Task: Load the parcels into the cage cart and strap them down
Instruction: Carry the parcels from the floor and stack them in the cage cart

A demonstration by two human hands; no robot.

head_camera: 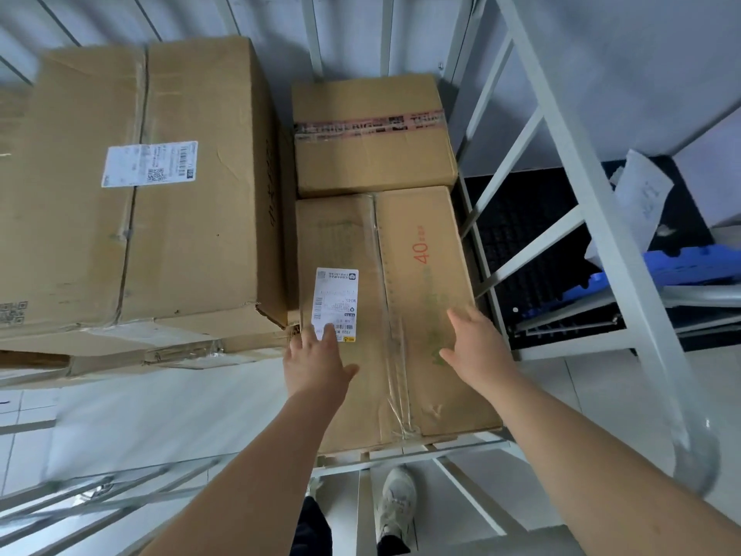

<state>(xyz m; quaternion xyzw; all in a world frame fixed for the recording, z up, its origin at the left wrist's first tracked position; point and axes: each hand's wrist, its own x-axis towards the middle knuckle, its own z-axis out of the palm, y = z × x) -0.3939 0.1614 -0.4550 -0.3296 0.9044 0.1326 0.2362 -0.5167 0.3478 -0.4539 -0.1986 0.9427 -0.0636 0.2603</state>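
Three cardboard parcels sit inside the white metal cage cart [561, 126]. A big box [132, 234] with a white label fills the left side. A smaller box [373, 162] with printed tape stands at the back right. In front of it lies a long box [401, 274] marked "40" with a white shipping label. My left hand [316, 359] lies flat on the near left of the long box, fingertips at the label. My right hand [477, 343] rests with straight fingers on the box's right side. Neither hand holds anything.
The cart's white bars [493, 270] run along the right, with its front rail [401, 455] below the long box. Beyond the bars are a black mat [533, 242], a blue plastic pallet [681, 270] and white paper [641, 194]. My shoe [395, 503] stands on the pale tiled floor.
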